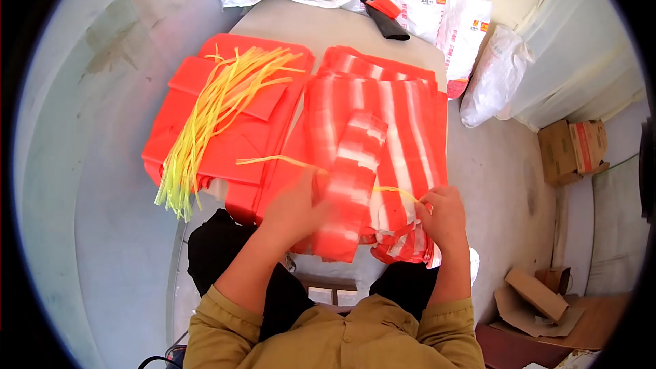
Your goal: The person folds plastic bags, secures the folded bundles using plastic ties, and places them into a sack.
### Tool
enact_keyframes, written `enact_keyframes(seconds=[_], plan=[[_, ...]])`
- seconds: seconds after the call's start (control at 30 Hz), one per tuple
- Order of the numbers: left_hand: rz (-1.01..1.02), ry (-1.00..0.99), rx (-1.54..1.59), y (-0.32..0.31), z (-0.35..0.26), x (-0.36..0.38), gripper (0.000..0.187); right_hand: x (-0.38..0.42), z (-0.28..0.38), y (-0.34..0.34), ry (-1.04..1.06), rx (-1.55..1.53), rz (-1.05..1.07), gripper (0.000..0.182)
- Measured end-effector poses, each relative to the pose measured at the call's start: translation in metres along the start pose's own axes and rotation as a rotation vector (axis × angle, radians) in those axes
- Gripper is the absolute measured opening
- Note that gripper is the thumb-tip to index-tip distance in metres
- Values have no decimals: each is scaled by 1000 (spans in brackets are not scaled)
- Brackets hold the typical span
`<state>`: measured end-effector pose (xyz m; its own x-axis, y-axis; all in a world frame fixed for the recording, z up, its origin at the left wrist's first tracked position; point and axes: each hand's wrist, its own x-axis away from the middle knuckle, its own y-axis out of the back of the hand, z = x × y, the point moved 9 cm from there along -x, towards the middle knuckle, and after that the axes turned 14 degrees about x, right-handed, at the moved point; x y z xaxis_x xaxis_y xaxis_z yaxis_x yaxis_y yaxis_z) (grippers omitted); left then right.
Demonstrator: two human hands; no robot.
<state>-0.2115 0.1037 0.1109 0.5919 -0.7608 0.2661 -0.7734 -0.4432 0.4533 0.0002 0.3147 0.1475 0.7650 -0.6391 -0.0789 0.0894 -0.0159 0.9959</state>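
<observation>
A folded red-and-white striped plastic bundle [359, 157] lies slantwise on a stack of striped plastic sheets [417, 123]. A thin yellow strip [393, 189] passes beneath the bundle and shows on both sides of it. My right hand [443, 210] pinches the strip's right end between thumb and fingers. At the bundle's left edge is my left hand [295, 213], its fingers smeared by motion, close under the strip's left part. A loose bunch of yellow strips [219, 106] rests on folded plain red plastic [181, 113] to the left.
White printed sacks [417, 3] line the table's far side, near a black-and-red item [386, 19]. Another white bag [495, 75] stands at the right. Cardboard boxes [570, 147] sit by the right wall, with opened cardboard [536, 304] lower right.
</observation>
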Motion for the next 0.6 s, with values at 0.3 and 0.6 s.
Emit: enact_keyframes(seconds=[0.3,0.6], plan=[[-433,-413,-428,23,-5,-26,26,2,13,-41,-52,-1194,333,12],[39,-62,901,3,20,-45,33,-17,30,-74,-196,-1799,181,17]])
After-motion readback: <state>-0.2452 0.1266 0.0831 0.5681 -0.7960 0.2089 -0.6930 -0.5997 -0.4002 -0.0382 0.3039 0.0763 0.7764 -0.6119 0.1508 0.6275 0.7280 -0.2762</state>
